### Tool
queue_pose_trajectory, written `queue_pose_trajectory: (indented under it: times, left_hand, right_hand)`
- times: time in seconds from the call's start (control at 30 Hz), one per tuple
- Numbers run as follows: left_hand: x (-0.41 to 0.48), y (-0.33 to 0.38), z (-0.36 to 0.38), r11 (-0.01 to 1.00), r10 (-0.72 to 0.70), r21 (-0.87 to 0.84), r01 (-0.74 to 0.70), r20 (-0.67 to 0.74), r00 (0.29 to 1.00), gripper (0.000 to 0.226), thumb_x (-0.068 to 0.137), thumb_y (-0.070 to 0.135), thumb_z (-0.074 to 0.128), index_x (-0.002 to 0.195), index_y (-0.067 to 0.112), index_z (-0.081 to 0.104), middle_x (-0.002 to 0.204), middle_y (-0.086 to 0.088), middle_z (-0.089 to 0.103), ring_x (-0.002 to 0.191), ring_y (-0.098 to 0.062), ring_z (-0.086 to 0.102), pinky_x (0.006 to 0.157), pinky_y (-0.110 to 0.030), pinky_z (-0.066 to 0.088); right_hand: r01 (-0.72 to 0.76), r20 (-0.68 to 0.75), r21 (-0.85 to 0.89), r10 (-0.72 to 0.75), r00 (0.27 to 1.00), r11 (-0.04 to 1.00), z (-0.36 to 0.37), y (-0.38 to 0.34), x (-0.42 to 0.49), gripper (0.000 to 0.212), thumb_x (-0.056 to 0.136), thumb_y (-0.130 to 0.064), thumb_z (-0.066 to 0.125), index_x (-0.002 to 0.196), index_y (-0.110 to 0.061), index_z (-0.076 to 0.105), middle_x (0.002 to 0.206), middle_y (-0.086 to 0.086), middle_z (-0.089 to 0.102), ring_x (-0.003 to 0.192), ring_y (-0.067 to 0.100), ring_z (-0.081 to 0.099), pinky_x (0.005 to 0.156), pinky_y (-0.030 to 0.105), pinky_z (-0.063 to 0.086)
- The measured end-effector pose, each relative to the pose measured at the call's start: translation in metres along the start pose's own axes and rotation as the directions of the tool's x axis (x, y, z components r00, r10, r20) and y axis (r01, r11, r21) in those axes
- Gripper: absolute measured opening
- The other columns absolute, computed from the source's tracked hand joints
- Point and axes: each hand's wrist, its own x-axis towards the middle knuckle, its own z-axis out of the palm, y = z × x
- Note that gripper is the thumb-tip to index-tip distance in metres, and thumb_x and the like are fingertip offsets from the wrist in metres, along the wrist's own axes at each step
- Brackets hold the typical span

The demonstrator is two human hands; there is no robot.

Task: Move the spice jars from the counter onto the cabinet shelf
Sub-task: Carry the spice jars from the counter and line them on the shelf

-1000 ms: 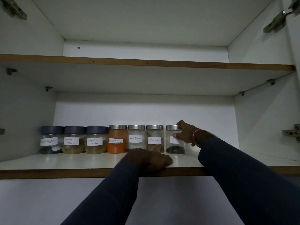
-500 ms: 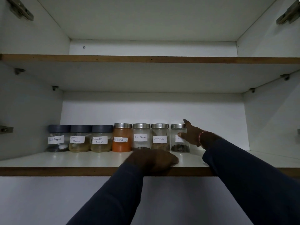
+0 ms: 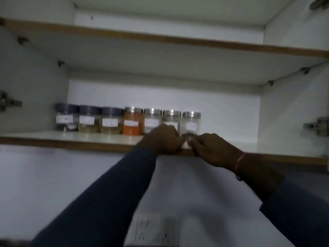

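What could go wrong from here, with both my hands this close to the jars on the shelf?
Your left hand sits right in front of the steel-lidded jars; a bump could tip one. The row is packed tight, so a tipped jar might knock the orange powder jar too. Your right hand is at the shelf edge near the end jar; dragging it forward could drop it.
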Motion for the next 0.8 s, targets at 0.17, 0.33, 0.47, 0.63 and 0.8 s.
queue_pose_trajectory:
  times: [0.17, 0.33, 0.47, 0.63, 0.8]
  left_hand:
    - [-0.062, -0.005, 0.025, 0.960, 0.278, 0.075, -0.270, -0.382, 0.881, 0.040, 0.089, 0.040, 0.044, 0.097, 0.013, 0.073, 0.096, -0.010, 0.072, 0.090, -0.027, 0.065, 0.079, -0.036, 0.051]
    - [-0.223, -0.016, 0.172, 0.862, 0.109, -0.453, -0.229, -0.276, 0.955, 0.032, 0.088, 0.033, 0.053, 0.104, 0.014, 0.073, 0.100, -0.001, 0.074, 0.094, -0.008, 0.066, 0.087, -0.019, 0.047]
    - [-0.369, -0.024, 0.311, 0.803, -0.075, -0.528, 0.278, 0.374, 0.924, 0.022, 0.087, 0.034, 0.057, 0.105, 0.030, 0.070, 0.106, 0.007, 0.070, 0.099, -0.006, 0.065, 0.086, -0.013, 0.044]
    - [-0.464, -0.026, 0.369, 0.814, -0.215, -0.400, 0.422, 0.468, 0.857, 0.057, 0.077, 0.039, 0.061, 0.130, 0.019, 0.055, 0.132, 0.002, 0.053, 0.122, -0.013, 0.050, 0.103, -0.021, 0.037]
    - [-0.438, -0.041, 0.377, 0.631, -0.370, -0.451, 0.631, 0.540, 0.756, 0.062, 0.080, 0.035, 0.070, 0.135, 0.023, 0.045, 0.132, 0.004, 0.053, 0.120, -0.011, 0.053, 0.102, -0.036, 0.046]
  right_hand:
    - [0.172, -0.344, -0.090, -0.192, 0.919, 0.981, 0.037, 0.028, -0.092, 0.039, 0.093, -0.036, 0.054, 0.121, -0.012, 0.064, 0.125, 0.011, 0.063, 0.120, 0.028, 0.056, 0.104, 0.031, 0.039]
    - [-0.105, -0.121, 0.265, 0.141, 0.983, 0.958, 0.159, 0.070, -0.232, 0.038, 0.087, -0.038, 0.063, 0.114, -0.013, 0.070, 0.117, 0.005, 0.069, 0.110, 0.020, 0.063, 0.099, 0.022, 0.040]
    - [-0.554, 0.387, 0.251, 0.442, 0.809, 0.794, 0.249, 0.081, -0.353, 0.036, 0.090, -0.041, 0.062, 0.123, -0.028, 0.061, 0.119, -0.015, 0.059, 0.116, 0.004, 0.055, 0.096, 0.014, 0.038]
    - [-0.782, 0.593, 0.149, 0.578, 0.561, 0.605, 0.304, 0.072, -0.438, 0.045, 0.088, -0.039, 0.065, 0.131, -0.034, 0.054, 0.132, -0.014, 0.056, 0.120, 0.006, 0.053, 0.102, 0.021, 0.038]
    - [-0.874, 0.710, 0.202, 0.549, 0.442, 0.443, 0.345, 0.053, -0.446, 0.064, 0.084, -0.030, 0.071, 0.142, -0.028, 0.043, 0.138, -0.001, 0.055, 0.120, 0.014, 0.057, 0.104, 0.034, 0.046]
